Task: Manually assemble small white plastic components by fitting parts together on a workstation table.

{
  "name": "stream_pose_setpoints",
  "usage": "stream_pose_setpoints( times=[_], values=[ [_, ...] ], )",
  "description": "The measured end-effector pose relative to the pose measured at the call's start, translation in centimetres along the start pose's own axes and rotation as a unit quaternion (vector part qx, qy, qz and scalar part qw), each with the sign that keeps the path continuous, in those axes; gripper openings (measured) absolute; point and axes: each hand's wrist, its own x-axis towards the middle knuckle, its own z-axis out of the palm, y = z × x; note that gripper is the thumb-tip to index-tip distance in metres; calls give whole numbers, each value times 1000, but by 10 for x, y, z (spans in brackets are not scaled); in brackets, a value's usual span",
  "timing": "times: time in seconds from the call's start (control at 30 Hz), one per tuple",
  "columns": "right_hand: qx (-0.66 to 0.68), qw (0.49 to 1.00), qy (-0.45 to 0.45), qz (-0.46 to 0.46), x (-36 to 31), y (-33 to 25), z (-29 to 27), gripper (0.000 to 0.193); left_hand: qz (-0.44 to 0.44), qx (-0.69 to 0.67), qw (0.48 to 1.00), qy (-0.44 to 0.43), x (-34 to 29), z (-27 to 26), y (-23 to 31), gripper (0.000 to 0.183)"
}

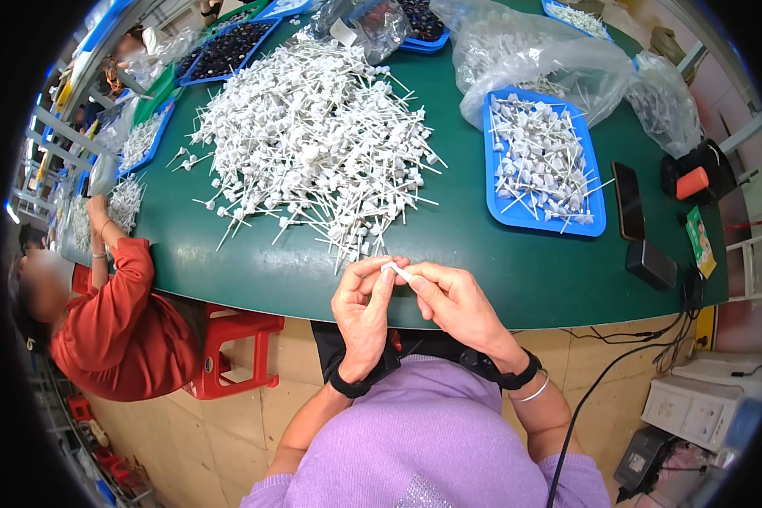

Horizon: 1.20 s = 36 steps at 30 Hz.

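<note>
My left hand (pixel 364 309) and my right hand (pixel 464 306) meet at the near edge of the green table. Between their fingertips is a small white plastic piece with a thin stem (pixel 400 272). The left thumb and fingers close on its upper left end, while the right thumb and forefinger pinch the lower right end. Just beyond my hands spreads a big heap of white stemmed pieces (pixel 313 135), each with a wider head. To the right, a blue tray (pixel 598 222) holds many similar pieces.
A phone (pixel 627 201) and a black box (pixel 651 265) lie at the right. Clear plastic bags (pixel 550 68) sit behind the tray. At the left a person in a red top (pixel 118 330) works beside a red stool (pixel 233 347). Black cables (pixel 601 398) hang at the right.
</note>
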Motion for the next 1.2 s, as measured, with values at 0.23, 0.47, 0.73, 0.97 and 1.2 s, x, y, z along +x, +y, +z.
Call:
stream_pose_setpoints(
  times=[0.23, 0.47, 0.73, 0.97, 1.2],
  values=[
    [31, 998, -42, 32, 5, 2, -6, 27, 25, 98, 995, 11, -2, 2, 5, 16],
    [-221, 969, 37, -102, -8, -23, -3, 18, -30, 28, 999, 33, 8, 0, 10, 18],
    [-352, 899, 146, -216, -9, -12, 15, 20, -65, 9, 997, 30, 11, -2, 12, 22],
    [-389, 882, 147, -222, -4, -11, 20, 29, -59, 11, 997, 41, 9, -4, 12, 20],
    [-425, 873, 142, -191, -3, -11, 23, 29, -53, 50, 996, 56, 9, -4, 9, 17]
  ],
)
